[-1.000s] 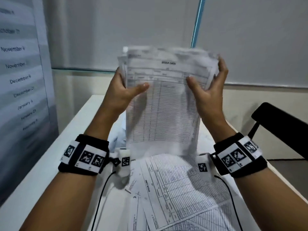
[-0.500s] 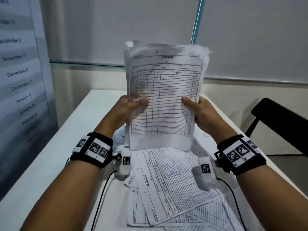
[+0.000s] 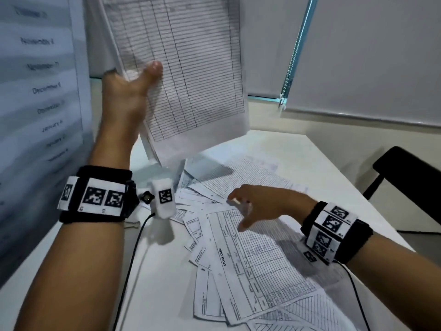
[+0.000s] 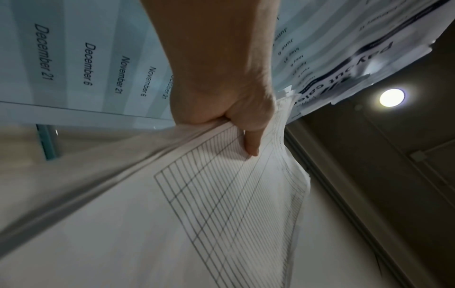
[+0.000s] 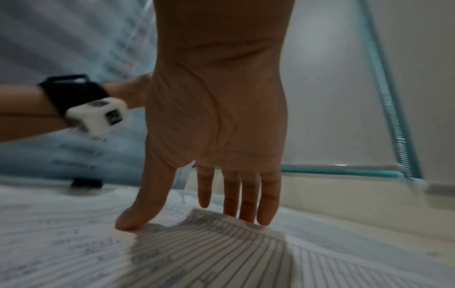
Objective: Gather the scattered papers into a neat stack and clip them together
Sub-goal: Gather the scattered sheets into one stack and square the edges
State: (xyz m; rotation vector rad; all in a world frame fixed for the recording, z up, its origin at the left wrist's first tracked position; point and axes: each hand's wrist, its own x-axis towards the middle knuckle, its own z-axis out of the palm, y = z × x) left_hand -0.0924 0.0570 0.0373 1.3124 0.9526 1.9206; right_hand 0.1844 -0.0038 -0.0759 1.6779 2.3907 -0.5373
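A stack of printed forms [image 3: 191, 75] is raised upright at the upper left of the head view, above the table. My left hand [image 3: 128, 87] grips its left edge, thumb on the front sheet; the left wrist view shows that stack [image 4: 221, 194] with the left hand [image 4: 246, 124] pinching it. Several loose forms [image 3: 257, 259] lie fanned over the white table [image 3: 298, 151]. My right hand [image 3: 253, 206] hovers low over them, fingers spread. In the right wrist view the right hand [image 5: 197, 214] has straight fingers with tips touching the scattered papers [image 5: 221, 249].
A large wall calendar [image 3: 40, 91] with month names fills the left side. A black chair [image 3: 405, 177] stands right of the table. A cord of a window blind [image 3: 296, 51] hangs behind. A small dark object [image 5: 86, 183] sits on the table at the far left, too blurred to identify.
The right hand let go of the upright stack and dropped to the loose papers on the table. The left hand alone lifted the stack higher and to the left.
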